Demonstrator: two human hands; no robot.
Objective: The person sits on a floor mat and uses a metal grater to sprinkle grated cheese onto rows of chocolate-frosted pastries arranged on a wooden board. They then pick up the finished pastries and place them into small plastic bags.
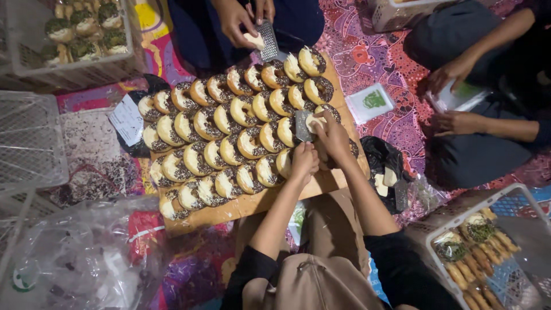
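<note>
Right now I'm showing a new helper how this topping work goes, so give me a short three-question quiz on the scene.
1. True or false: the doughnuts lie in rows on a board.
2. What does the left hand hold? A) a small grater B) a spoon C) a bag
3. Where is the second grater?

Key:
1. True.
2. A: the left hand holds the small grater over the doughnuts, and the right hand presses a pale block against it.
3. At the far end of the board, in the hands of another person sitting opposite.
</note>
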